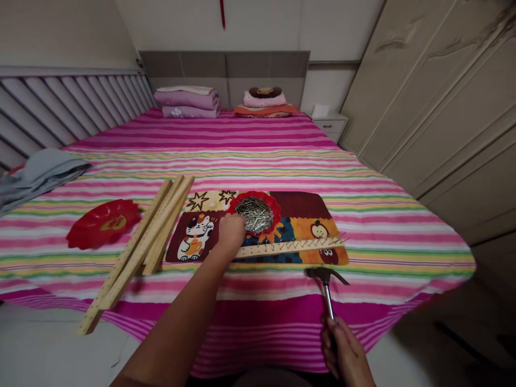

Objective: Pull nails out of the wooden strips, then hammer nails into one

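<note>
My left hand (231, 230) reaches to the edge of a red dish (274, 207) heaped with metal nails (255, 214); its fingers are curled at the pile, and I cannot see what they pinch. My right hand (343, 352) is wrapped round the handle of a claw hammer (327, 282), whose head rests on the bed near the front edge. Between them lies a wooden strip (290, 246) with a row of nails standing in it, on a patterned cloth mat (306, 209).
Several longer wooden strips with holes (139, 250) lie slanted at the left, overhanging the bed edge. An empty red dish (102, 221) sits further left. Grey clothes (38, 174) lie at far left; folded blankets (188, 101) and pillows at the headboard; wardrobe doors (443, 91) on the right.
</note>
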`<state>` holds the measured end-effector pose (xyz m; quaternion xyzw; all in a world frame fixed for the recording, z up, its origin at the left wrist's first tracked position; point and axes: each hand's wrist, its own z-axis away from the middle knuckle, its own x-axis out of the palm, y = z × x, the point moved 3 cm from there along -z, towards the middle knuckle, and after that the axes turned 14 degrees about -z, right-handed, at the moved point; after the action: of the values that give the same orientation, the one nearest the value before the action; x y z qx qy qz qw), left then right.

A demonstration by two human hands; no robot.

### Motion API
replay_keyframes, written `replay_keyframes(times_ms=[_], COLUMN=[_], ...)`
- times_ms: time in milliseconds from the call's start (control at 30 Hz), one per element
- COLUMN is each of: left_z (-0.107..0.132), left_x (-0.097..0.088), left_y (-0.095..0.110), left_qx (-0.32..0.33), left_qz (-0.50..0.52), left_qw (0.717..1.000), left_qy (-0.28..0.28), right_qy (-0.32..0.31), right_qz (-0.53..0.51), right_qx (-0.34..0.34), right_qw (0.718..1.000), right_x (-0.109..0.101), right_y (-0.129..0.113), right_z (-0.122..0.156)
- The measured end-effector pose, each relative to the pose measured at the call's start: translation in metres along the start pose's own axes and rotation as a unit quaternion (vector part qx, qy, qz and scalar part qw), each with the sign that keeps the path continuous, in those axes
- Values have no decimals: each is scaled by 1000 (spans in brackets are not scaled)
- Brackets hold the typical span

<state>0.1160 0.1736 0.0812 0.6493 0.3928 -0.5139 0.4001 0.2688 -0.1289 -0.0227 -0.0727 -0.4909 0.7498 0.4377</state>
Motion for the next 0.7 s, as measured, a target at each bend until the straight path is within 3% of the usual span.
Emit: replay_keyframes(times_ms=[200,367,567,700], left_z=[7,22,49,61], left_x=[-10,-14,-2,10], left_y=[-20,-24,-20,-10], left_qx=[-31,-53,-82,-92], left_qz=[112,222,352,410], left_qw=[993,974,932,905], left_qy=[6,-13,-7,-71], right_qy=[9,9,11,-5], right_qz=[2,11,10,21], right_qx=[-23,-12,-33,-20], right_qw=[1000,1000,999,1000], right_x=[0,-6,-1,1], right_y=[4,8,1,-3], right_z=[-2,-10,-3,0])
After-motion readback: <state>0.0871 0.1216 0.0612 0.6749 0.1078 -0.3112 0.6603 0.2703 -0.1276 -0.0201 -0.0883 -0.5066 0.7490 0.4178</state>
